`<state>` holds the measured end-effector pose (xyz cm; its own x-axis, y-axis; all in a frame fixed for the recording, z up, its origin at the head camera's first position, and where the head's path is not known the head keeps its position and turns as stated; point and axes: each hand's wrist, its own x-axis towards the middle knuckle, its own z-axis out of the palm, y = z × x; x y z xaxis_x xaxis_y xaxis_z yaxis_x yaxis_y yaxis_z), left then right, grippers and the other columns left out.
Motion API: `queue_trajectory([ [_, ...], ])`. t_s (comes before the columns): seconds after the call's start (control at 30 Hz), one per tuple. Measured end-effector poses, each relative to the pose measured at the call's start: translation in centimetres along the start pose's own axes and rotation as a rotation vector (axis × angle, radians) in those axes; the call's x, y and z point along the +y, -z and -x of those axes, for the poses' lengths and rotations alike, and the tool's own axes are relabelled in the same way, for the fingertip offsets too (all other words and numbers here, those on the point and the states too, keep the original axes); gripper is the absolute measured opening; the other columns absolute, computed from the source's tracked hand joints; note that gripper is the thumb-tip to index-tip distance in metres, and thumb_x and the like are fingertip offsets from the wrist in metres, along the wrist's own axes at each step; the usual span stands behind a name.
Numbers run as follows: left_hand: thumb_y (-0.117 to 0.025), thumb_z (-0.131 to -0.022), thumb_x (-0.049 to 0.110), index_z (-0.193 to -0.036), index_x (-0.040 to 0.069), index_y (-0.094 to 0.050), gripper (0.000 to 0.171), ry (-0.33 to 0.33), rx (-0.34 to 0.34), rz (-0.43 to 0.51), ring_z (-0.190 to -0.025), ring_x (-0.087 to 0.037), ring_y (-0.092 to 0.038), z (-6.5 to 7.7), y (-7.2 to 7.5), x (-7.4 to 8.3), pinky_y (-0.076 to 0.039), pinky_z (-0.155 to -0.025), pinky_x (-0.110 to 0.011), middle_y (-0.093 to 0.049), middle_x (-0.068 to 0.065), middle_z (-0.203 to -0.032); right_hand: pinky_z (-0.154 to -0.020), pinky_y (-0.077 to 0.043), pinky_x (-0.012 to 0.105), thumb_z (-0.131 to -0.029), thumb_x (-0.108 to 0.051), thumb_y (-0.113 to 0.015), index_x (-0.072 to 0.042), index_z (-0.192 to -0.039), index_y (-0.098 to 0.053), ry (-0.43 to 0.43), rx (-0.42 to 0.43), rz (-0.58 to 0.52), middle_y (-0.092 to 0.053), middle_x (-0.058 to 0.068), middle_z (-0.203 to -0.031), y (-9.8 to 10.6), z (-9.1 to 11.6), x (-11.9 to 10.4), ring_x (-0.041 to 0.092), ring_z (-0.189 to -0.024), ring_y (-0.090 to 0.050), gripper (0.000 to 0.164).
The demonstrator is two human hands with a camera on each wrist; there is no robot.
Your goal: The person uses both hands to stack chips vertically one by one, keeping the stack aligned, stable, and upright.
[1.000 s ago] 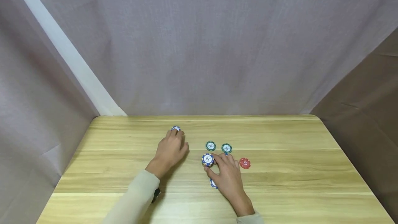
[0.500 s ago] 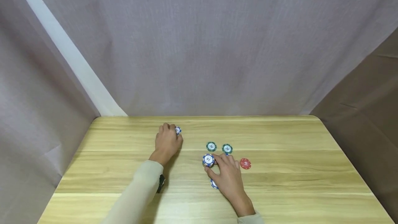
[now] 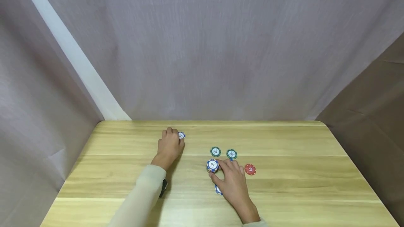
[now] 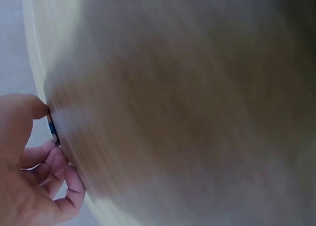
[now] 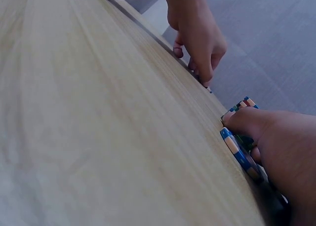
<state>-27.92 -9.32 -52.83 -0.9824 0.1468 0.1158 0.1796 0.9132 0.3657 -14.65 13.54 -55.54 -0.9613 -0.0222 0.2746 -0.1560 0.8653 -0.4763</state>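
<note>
Toward the far left of the table, my left hand (image 3: 168, 146) pinches a blue-and-white poker chip (image 3: 181, 135) by its edge. The left wrist view shows that chip (image 4: 53, 130) standing between thumb and fingertips, low on the wood. My right hand (image 3: 233, 181) holds the side of a small stack of poker chips (image 3: 213, 165), thumb in front and fingers behind. A blue chip marked 10 tops the stack; the right wrist view shows mixed edge colours (image 5: 242, 105) below. Another blue chip (image 3: 218, 189) lies partly under my right hand.
Two green chips (image 3: 216, 151) marked 20 lie flat behind the stack, and a red chip (image 3: 250, 169) marked 10 lies to the right. A bit of blue chip shows behind my right fingers. Grey cloth (image 3: 202, 45) hangs beyond the wooden table (image 3: 300, 192).
My left hand has shifted slightly left, from reaching over the chip to gripping it with fingers behind and thumb in front. The right hand stays at the stack.
</note>
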Motion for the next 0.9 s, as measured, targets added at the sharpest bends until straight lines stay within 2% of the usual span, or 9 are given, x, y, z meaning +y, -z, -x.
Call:
queue_trajectory([
  [0.17,-0.065,-0.101,0.024,-0.110,-0.012,-0.064,0.037,-0.049,0.006,-0.081,-0.104,-0.037,-0.060,0.0,0.1,0.0,-0.064,-0.073,-0.050,-0.062,-0.024,-0.111,-0.079,-0.033,0.034,-0.085,-0.034,-0.088,-0.011,-0.128,-0.074,0.004,0.007,0.002,-0.065,-0.007,-0.100,-0.1,0.0,0.1,0.014,-0.095,-0.051,0.051],
  [0.33,-0.064,-0.098,0.023,-0.098,-0.009,-0.064,0.032,-0.088,0.017,-0.154,-0.095,-0.036,-0.063,0.1,0.1,0.2,-0.063,-0.071,-0.049,-0.063,-0.022,-0.099,-0.078,-0.032,0.034,-0.084,-0.034,-0.089,-0.011,-0.127,-0.074,0.015,0.026,0.001,-0.065,-0.007,-0.100,-0.2,0.1,0.2,0.013,-0.093,-0.050,0.051],
  [0.47,-0.065,-0.089,0.018,-0.085,-0.002,-0.060,0.022,-0.102,0.025,-0.132,-0.083,-0.032,-0.063,0.5,0.2,0.2,-0.062,-0.067,-0.045,-0.061,-0.018,-0.088,-0.078,-0.031,0.032,-0.082,-0.036,-0.090,-0.011,-0.127,-0.075,0.012,0.029,0.000,-0.065,-0.008,-0.099,-0.2,0.2,0.4,0.013,-0.093,-0.049,0.053],
  [0.6,-0.067,-0.082,0.018,-0.077,0.003,-0.055,0.020,-0.137,0.069,-0.113,-0.074,-0.029,-0.062,1.0,0.4,0.1,-0.061,-0.062,-0.043,-0.060,-0.016,-0.081,-0.078,-0.031,0.032,-0.083,-0.037,-0.089,-0.012,-0.127,-0.074,0.011,0.026,0.001,-0.064,-0.009,-0.100,-0.1,0.2,0.5,0.012,-0.093,-0.049,0.054],
  [0.8,-0.070,-0.079,0.024,-0.075,0.005,-0.054,0.025,-0.214,0.128,-0.088,-0.068,-0.023,-0.057,1.9,0.7,0.3,-0.057,-0.054,-0.038,-0.059,-0.011,-0.077,-0.078,-0.031,0.032,-0.082,-0.036,-0.090,-0.012,-0.126,-0.075,0.017,0.039,0.005,-0.065,-0.009,-0.099,-0.1,0.2,0.4,0.011,-0.093,-0.049,0.052],
  [0.9,-0.072,-0.080,0.027,-0.079,0.004,-0.057,0.027,-0.245,0.140,-0.064,-0.069,-0.020,-0.054,2.7,0.9,0.6,-0.057,-0.055,-0.035,-0.057,-0.008,-0.076,-0.078,-0.032,0.032,-0.083,-0.035,-0.090,-0.012,-0.127,-0.075,0.015,0.027,0.005,-0.065,-0.008,-0.100,-0.1,0.2,0.3,0.012,-0.092,-0.049,0.051],
])
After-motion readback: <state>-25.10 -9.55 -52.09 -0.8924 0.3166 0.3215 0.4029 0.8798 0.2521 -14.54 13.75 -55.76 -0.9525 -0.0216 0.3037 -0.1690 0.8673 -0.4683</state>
